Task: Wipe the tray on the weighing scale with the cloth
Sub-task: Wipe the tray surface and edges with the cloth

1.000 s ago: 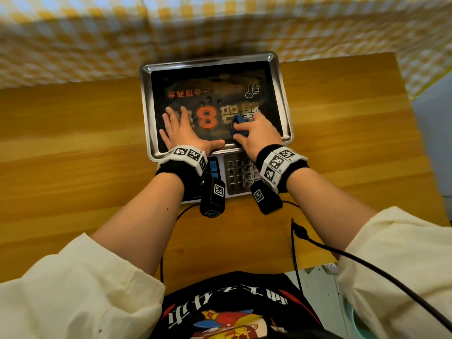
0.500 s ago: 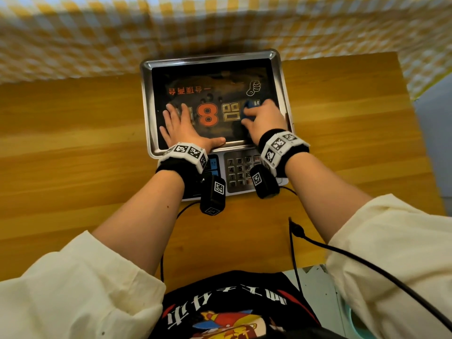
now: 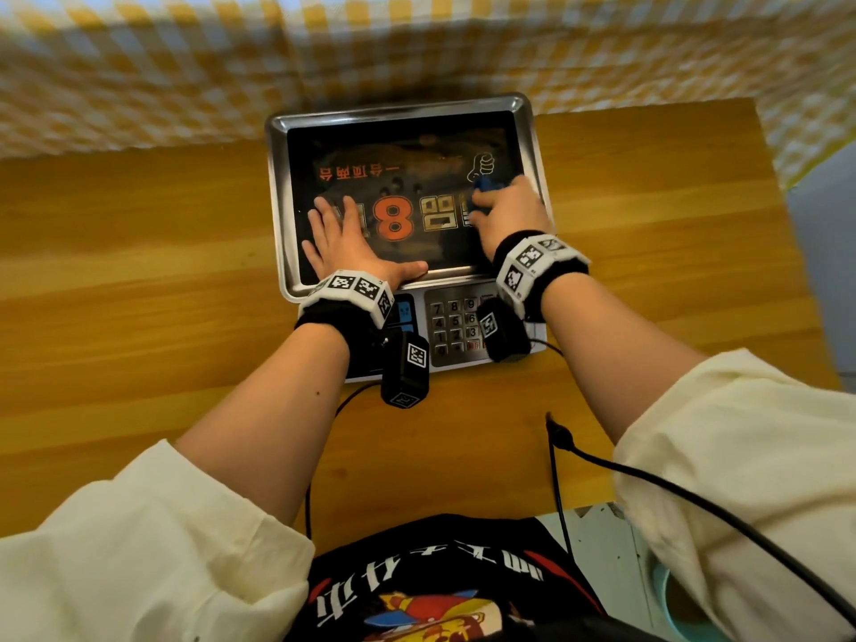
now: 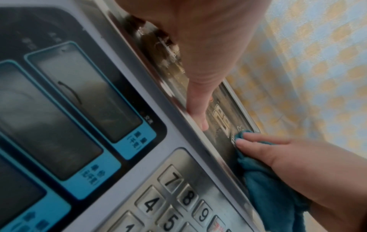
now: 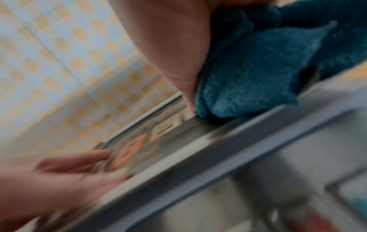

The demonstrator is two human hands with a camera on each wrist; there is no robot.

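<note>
Since a second ago the right hand (image 3: 509, 215) has slid the cloth (image 3: 484, 190) up the tray (image 3: 403, 106), fingers bunched round it. The left hand (image 3: 345, 245) stays flat, fingers spread, steadying. Mid-wipe, I'd judge; the stretch beyond the fingers looks next.

The tray (image 3: 278, 201) shows a large orange 8 (image 3: 394, 218) in its middle, read upside down from the person's side. Beyond the 8 runs a line of orange characters too small to read, and to its right sit gold block characters, partly covered. Below the tray, the keypad (image 4: 178, 202) bears the digits 7, 8, 9, 4 and 5 in the left wrist view; the head view also shows 6, 1, 2 and 3. The blue labels under the display windows (image 4: 87, 94) cannot be read.
</note>
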